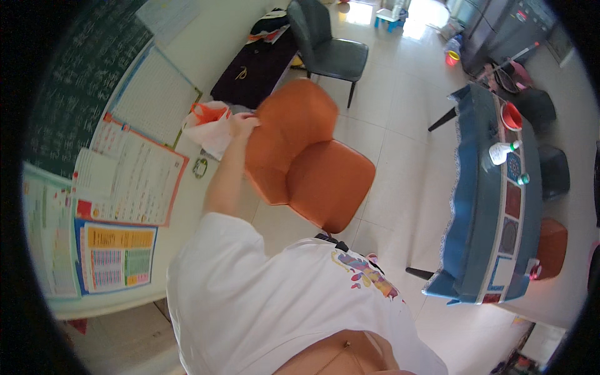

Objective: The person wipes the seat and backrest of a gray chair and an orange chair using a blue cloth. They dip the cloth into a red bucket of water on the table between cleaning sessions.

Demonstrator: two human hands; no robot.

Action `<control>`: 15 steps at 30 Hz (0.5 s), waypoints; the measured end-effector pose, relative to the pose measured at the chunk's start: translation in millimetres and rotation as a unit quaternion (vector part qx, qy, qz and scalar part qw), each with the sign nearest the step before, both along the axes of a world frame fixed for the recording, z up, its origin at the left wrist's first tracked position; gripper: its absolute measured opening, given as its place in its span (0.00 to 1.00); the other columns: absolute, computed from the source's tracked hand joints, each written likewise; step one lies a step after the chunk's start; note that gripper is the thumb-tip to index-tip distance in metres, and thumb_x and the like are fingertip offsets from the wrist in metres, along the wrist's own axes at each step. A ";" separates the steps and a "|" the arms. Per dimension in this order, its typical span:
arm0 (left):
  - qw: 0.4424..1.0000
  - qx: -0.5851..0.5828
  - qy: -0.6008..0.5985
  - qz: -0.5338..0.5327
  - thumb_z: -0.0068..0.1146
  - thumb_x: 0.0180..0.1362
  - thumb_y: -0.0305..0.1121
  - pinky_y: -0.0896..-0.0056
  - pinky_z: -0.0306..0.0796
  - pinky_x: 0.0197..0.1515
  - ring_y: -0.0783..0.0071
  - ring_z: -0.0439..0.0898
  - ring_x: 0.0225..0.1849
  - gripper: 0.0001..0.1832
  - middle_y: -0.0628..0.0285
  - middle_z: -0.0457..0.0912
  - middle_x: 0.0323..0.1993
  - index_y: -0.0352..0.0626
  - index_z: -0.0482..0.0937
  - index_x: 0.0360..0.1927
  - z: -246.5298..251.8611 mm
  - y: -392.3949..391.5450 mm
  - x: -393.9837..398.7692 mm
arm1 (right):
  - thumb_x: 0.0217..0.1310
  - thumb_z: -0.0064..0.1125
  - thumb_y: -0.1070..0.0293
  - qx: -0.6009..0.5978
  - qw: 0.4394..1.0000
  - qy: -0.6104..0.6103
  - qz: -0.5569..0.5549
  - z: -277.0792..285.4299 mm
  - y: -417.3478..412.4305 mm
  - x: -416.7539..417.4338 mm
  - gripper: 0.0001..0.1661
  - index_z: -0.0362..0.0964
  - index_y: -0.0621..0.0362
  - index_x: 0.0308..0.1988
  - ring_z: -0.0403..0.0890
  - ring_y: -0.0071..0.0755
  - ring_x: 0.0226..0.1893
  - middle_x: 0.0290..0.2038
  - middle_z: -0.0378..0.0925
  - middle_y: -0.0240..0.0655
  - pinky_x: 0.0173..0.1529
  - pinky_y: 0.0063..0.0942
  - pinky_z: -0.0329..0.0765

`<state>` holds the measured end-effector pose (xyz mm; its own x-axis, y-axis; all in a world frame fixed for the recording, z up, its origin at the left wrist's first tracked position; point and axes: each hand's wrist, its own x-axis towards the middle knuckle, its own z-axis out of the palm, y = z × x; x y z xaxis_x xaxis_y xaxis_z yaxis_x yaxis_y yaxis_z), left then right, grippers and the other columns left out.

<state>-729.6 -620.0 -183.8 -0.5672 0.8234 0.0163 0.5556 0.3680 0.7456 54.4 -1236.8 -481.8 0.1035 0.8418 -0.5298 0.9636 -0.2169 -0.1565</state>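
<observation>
My left hand [244, 124] reaches out to the outer edge of the backrest of an orange leather-look chair [330, 180]. Its fingers are blurred and partly hidden, so whether they grip the chair, the bag or both does not show. Right beside the hand, on the wall side, is a white plastic bag [213, 136] with something red in its mouth [209, 113]. The chair's seat faces away from the wall, towards the open floor. My right hand is out of view.
A dark grey chair [340, 54] stands beyond, beside a dark-covered low bench [248, 70] with folded cloth. At right, a table with a blue cloth [473, 197] bears a red bowl [512, 116] and a spray bottle [502, 152]. Posters [136, 178] and a chalkboard [79, 75] line the left wall.
</observation>
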 end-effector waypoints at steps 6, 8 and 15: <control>0.999 0.037 -0.024 0.027 0.69 0.38 0.33 0.69 0.73 0.41 0.72 0.79 0.33 0.14 0.66 0.83 0.30 0.41 0.84 0.32 -27.6 2.1 -153.4 | 0.54 0.51 0.63 -0.061 0.997 -0.021 -0.040 35.6 19.0 -28.1 0.11 0.80 0.50 0.34 0.82 0.51 0.37 0.34 0.81 0.45 0.40 0.47 0.77; 0.991 -0.043 0.115 0.057 0.69 0.39 0.35 0.67 0.73 0.42 0.69 0.80 0.34 0.16 0.64 0.84 0.32 0.45 0.85 0.34 -38.7 -3.1 -193.0 | 0.54 0.52 0.58 -0.055 0.995 -0.016 -0.080 57.2 50.5 -37.6 0.15 0.80 0.52 0.36 0.81 0.53 0.39 0.36 0.81 0.47 0.43 0.45 0.77; 0.973 -0.097 0.175 0.116 0.62 0.48 0.37 0.66 0.76 0.39 0.66 0.83 0.34 0.19 0.61 0.85 0.36 0.45 0.83 0.45 -51.7 -31.2 -251.3 | 0.50 0.60 0.47 -0.012 0.911 0.082 -0.404 108.1 167.4 -66.5 0.27 0.79 0.57 0.42 0.80 0.51 0.47 0.43 0.80 0.50 0.53 0.39 0.75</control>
